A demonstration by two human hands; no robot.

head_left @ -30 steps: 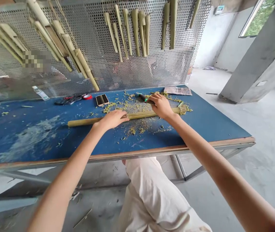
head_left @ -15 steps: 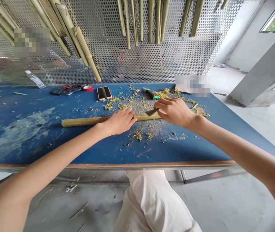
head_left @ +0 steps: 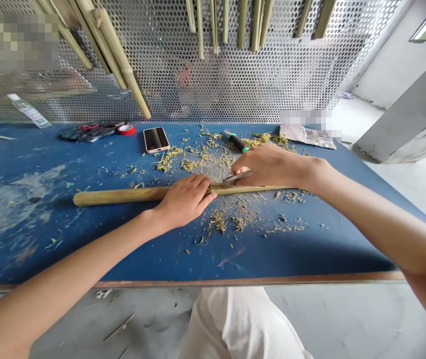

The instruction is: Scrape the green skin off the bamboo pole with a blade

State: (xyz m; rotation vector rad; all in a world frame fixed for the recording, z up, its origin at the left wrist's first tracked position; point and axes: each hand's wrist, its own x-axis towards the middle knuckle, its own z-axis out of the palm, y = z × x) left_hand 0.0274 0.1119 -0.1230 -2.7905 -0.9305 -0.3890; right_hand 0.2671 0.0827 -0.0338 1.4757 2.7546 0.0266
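A long bamboo pole (head_left: 123,196) lies across the blue table, roughly level with its front edge. My left hand (head_left: 186,199) is wrapped over the pole near its middle, fingers closed around it beside a dark node. To the right, my right hand (head_left: 265,165) grips a flat metal blade (head_left: 236,178), its edge resting on or just above the bamboo close to my left fingers. The blade's handle end is hidden in the palm. My right hand and wrist cover much of the pole's right end.
Yellowish shavings (head_left: 218,222) are scattered around the pole. Behind it lie a black-handled tool (head_left: 238,143), a phone (head_left: 155,139), red tape (head_left: 126,129), a dark bag (head_left: 89,131), a plastic bottle (head_left: 29,110) and a plastic packet (head_left: 306,135). Bamboo pieces (head_left: 123,65) hang on the perforated metal panel (head_left: 175,80).
My view has shifted, so the bench items appear further left. My right hand has turned and the blade lies flatter along the pole. My left hand still holds the bamboo.
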